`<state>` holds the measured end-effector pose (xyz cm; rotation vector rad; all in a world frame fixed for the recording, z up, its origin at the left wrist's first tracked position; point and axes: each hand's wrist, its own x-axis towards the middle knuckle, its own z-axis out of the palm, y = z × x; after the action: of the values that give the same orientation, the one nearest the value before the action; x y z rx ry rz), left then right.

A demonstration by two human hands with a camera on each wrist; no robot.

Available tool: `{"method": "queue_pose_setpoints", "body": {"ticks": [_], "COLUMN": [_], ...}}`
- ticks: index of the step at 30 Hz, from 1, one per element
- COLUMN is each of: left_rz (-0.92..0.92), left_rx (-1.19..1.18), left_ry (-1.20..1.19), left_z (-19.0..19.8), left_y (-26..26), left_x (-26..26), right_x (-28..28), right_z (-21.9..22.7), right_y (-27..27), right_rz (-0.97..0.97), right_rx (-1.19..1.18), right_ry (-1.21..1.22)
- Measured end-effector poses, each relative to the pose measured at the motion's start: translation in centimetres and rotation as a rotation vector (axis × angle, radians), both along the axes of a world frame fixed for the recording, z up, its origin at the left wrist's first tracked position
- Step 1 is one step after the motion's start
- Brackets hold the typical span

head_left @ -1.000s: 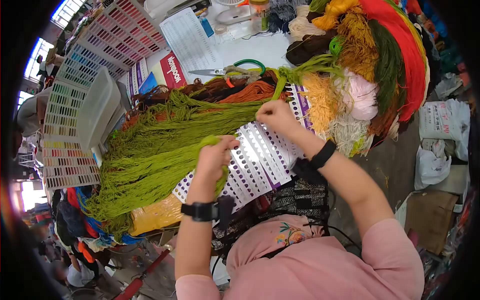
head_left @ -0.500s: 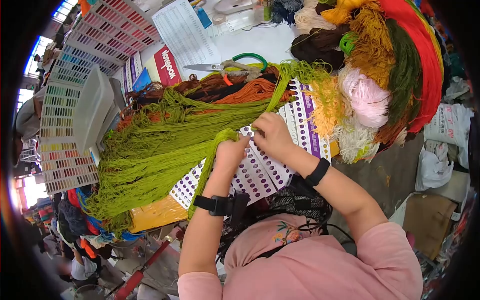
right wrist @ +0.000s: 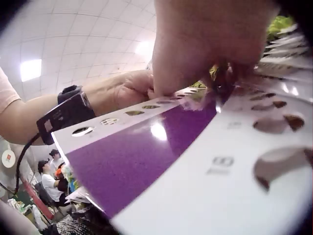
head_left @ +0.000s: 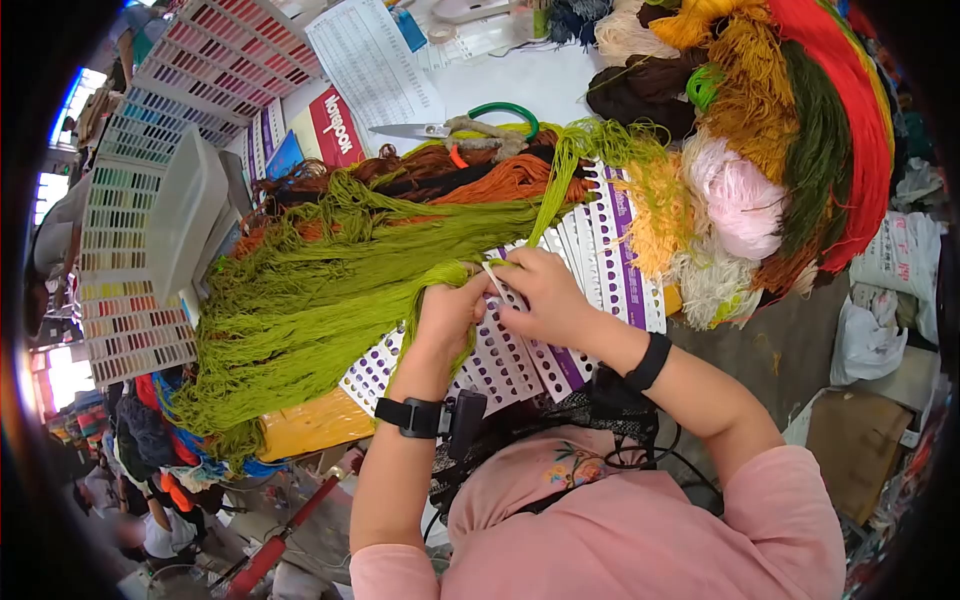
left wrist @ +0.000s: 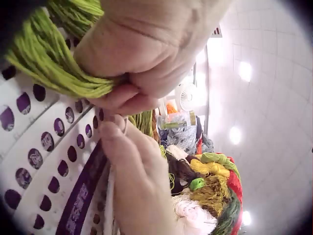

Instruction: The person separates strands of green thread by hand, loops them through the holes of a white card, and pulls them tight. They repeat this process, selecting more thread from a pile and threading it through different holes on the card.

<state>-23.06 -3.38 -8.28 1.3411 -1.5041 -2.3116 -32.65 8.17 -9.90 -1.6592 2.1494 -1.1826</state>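
Item list, L to R, as we see it from the head view:

1. Colour swatch charts (head_left: 130, 240), stacked at far L edge of table, w/ a white plastic tray (head_left: 185, 215) lying over them.
2. Lime-green yarn hank (head_left: 300, 300), spread across table from L toward centre; brown and orange hanks just behind it.
3. Scissors w/ green handles (head_left: 470, 125), on white table top (head_left: 545, 85) behind the hanks, beside a printed sheet (head_left: 375, 65).
4. Left hand (head_left: 447, 312): we note fingers curled round a bunch of the green yarn, clenched tight; wrist view confirms strands gripped in the fist (left wrist: 142, 58).
5. Punched sample cards (head_left: 520, 350), white w/ purple stripe and rows of holes, fanned under both hands at table's near edge.
6. Right hand (head_left: 545, 295): touching the left, fingertips pinching at the edge of one card; whether a strand is in the pinch we cannot tell.
7. Mixed yarn pile (head_left: 790, 130), R side: red, dk green, mustard, pink, cream.
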Motion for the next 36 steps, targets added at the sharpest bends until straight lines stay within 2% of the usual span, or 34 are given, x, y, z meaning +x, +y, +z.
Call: {"method": "queue_pose_setpoints", "body": {"ticks": [2,4,7,8,11,12,15,19,20,23,24,27,28,29,31,32,34,36], "left_rz": [-0.008,-0.022,0.159,0.175,0.054,0.031,0.107,0.178,0.138,-0.238,-0.325,-0.273,-0.209,-0.125,0.085,0.139,0.25,0.323], "left_rx": [-0.022,-0.099,0.05,0.077,-0.016,-0.024,0.114,0.542,0.579,0.203,0.102,-0.232,-0.282,-0.256,-0.058,-0.04,0.069,-0.004], "left_ry": [-0.023,-0.062,0.062,0.189,0.025,0.065,0.086,0.432,0.466,0.188,0.054,-0.058,-0.19,-0.208,-0.261,-0.297,-0.146,0.019], "left_z": [-0.7,-0.9,-0.1,1.2,1.3,1.0,0.8,2.8,3.3,1.8,0.7,0.6,2.2,2.5,4.3,5.0,5.4,7.4], "left_y": [0.1,0.0,-1.9,-2.4,-2.1,-1.7,-2.2,-2.3,-2.3,-1.6,-1.0,-0.8,-1.2,-2.3,-4.9,-6.5,-10.8,-14.8], "left_x": [-0.1,-0.3,1.0,1.4,1.6,1.5,2.0,3.4,3.3,1.3,0.6,0.2,0.8,1.9,5.0,7.2,13.5,19.2], "right_x": [-0.9,-1.0,-1.5,-1.5,-1.0,-0.9,-0.9,-1.3,-1.3,-1.6,-1.9,-1.6,-1.2,-0.9,-0.3,-0.4,-0.3,-0.1], "right_z": [0.0,0.5,0.7,0.6,0.4,0.3,0.1,-0.8,-0.9,0.5,0.1,-0.8,-0.1,0.2,0.8,1.0,1.1,1.1], "right_y": [-0.3,-0.5,-0.6,-0.6,-0.9,-1.0,-0.9,-1.1,-1.3,-1.4,-1.4,-1.7,-1.7,-1.8,-2.3,-2.4,-2.5,-2.5], "right_rz": [0.043,0.014,0.005,0.002,-0.012,-0.002,0.011,-0.028,-0.041,-0.106,-0.123,-0.133,-0.128,-0.138,-0.143,-0.13,-0.144,-0.161], "right_rx": [0.058,0.041,0.07,0.088,0.051,0.051,0.03,-0.005,-0.002,0.088,0.108,-0.018,0.092,0.169,0.313,0.345,0.351,0.342], "right_ry": [-0.254,-0.234,-0.238,-0.247,-0.182,-0.168,-0.126,-0.108,-0.112,-0.667,-0.715,-0.29,-0.201,-0.151,-0.052,-0.098,-0.113,-0.094]}}
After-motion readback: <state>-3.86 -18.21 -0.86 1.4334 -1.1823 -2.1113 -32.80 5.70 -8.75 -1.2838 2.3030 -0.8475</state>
